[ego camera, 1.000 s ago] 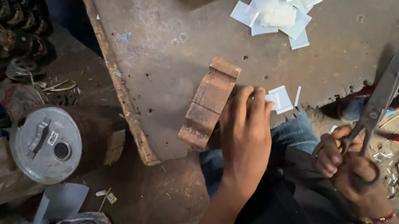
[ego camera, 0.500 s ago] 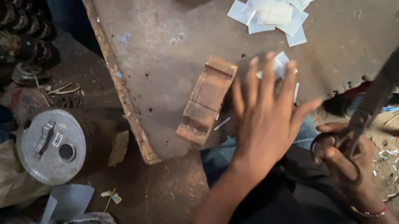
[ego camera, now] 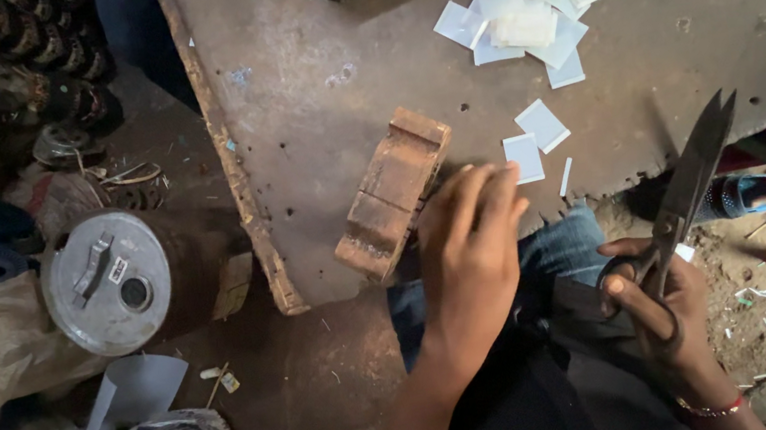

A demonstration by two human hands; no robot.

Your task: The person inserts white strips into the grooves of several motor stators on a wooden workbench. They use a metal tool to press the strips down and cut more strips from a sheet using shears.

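a heap of cut white squares [ego camera: 530, 16] already lies at the far side of the table [ego camera: 300, 66], with two more squares [ego camera: 534, 140] and a thin sliver just beyond the left hand [ego camera: 470, 242] — so cutting looks well along. that hand lies flat, fingers loose, holding nothing. the right hand [ego camera: 658, 305] is clenched through the handles of the scissors [ego camera: 687, 185], blades near closed, pointing up.

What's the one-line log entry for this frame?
left hand: flat on grey metal table edge, beside brown wooden block | right hand: holds black scissors | white paper squares nearby
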